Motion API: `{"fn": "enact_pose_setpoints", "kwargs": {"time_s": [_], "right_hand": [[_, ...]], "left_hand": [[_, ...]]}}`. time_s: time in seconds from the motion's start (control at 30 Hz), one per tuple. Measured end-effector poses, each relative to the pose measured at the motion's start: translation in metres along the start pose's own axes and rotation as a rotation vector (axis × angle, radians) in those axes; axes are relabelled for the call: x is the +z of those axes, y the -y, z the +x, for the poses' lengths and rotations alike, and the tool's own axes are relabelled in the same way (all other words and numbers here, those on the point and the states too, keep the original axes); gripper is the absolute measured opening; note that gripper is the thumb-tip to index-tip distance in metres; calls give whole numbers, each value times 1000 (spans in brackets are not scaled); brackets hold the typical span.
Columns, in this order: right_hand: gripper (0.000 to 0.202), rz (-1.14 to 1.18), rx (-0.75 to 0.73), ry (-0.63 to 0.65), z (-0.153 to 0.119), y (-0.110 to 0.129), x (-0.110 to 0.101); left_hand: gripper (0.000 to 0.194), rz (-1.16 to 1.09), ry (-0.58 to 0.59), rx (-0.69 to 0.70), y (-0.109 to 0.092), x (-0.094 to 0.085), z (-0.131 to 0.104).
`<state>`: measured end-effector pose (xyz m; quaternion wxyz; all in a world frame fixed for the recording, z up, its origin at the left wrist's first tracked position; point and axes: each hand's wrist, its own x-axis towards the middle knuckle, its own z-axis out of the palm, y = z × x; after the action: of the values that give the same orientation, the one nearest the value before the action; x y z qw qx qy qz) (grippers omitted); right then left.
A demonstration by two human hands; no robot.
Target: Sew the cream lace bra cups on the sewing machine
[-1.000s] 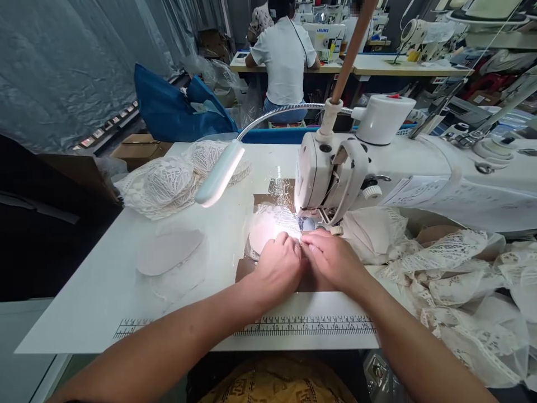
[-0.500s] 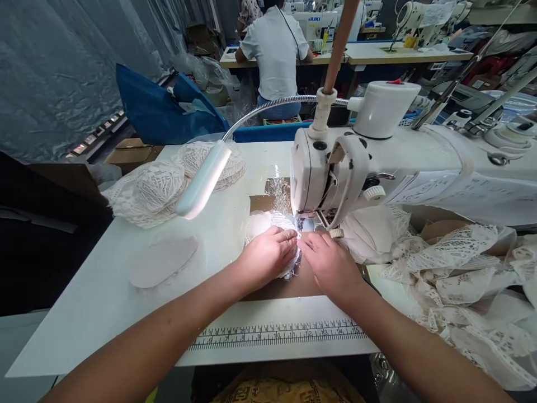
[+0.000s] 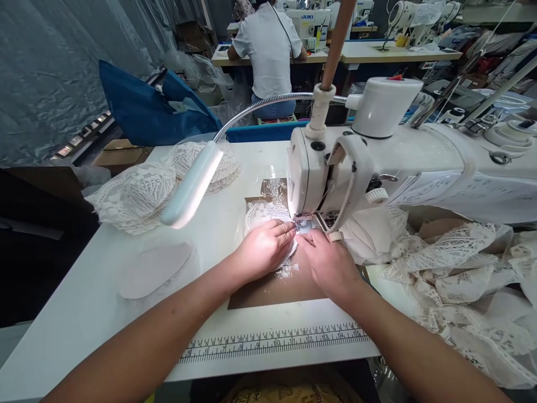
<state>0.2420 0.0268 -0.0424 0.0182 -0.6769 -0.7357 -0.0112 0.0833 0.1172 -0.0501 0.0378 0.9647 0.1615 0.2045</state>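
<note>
Beneath the needle area of a white sewing machine (image 3: pixel 308 168) lies a white lace piece (image 3: pixel 263 211), partly covered by my fingers. My left hand (image 3: pixel 268 247) rests over the lace with its fingers pressed together, close to the presser foot (image 3: pixel 302 217). Just right of it, my right hand (image 3: pixel 329 258) is closed, thumb and fingertips gathered at the lace's right edge. Both sets of fingertips nearly meet in front of the foot. Brown board (image 3: pixel 268 291) lies under the work. The fabric directly between my fingers is hidden.
Left on the table are an off-white oval pad (image 3: pixel 155 270) and a lace pile (image 3: pixel 134 196). A lamp head (image 3: pixel 193 184) hangs above them. More lace (image 3: pixel 461 274) heaps at right. A ruler strip (image 3: pixel 272 341) runs along the front. A person (image 3: pixel 268 50) sits ahead.
The lace has turned and shifted slightly under my left hand, showing more beyond the fingers. My right fingertips have moved slightly. The whole view has tilted a little.
</note>
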Motion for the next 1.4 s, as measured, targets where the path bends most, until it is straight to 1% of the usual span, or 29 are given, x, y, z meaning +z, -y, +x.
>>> {"fn": "enact_pose_setpoints", "kwargs": {"time_s": [0.13,0.27,0.37,0.47,0.57,0.63,0.7,0.77,0.83,0.9,0.97,1.03,1.07,1.13,1.2,1.3,1.33,1.4], "right_hand": [[44,33,-12,-17,-2,-2,3],[51,58,-30,-33,-4,-5,6],[51,65,-58,-62,-5,-6,8],[46,80,-68,-89,-6,-7,9],[46,132,-80,-112,-8,-8,9],[44,192,-88,-141,-10,-10,8],[40,260,-90,-178,-11,-12,9],[37,315,-92,-224,-13,-15,10],[36,345,-99,-261,-14,-17,10],[35,359,-105,-267,-15,-18,8],[33,367,-114,-248,-16,-18,7],[32,381,-121,-242,-16,-17,5],[32,392,-125,-244,-16,-16,4],[33,413,-122,-259,-15,-16,4],[35,401,-114,-261,-14,-15,3],[39,290,-123,-184,-13,-15,2],[40,236,-129,-146,-13,-15,1],[38,137,-129,-82,-12,-14,0]], "left_hand": [[30,-6,-11,-26,4,4,0],[33,-23,58,-140,3,3,1],[33,-31,116,-249,-1,0,1],[35,-18,132,-328,-4,-3,-1],[39,-11,157,-396,-1,-8,-3],[42,-59,195,-437,3,-15,-8],[41,-176,253,-404,4,-25,-14],[35,-327,316,-271,-2,-36,-21],[30,-444,339,-123,-14,-47,-29],[31,-502,290,-64,-27,-54,-34],[33,-501,187,-104,-35,-57,-37],[32,-423,87,-199,-36,-54,-36],[32,-364,68,-245,-35,-50,-35],[30,-250,95,-283,-32,-41,-30],[29,-195,157,-234,-30,-31,-24],[29,-205,184,-112,-33,-23,-16],[29,-208,185,-96,-34,-22,-15],[30,-192,196,-117,-35,-24,-12]]}}
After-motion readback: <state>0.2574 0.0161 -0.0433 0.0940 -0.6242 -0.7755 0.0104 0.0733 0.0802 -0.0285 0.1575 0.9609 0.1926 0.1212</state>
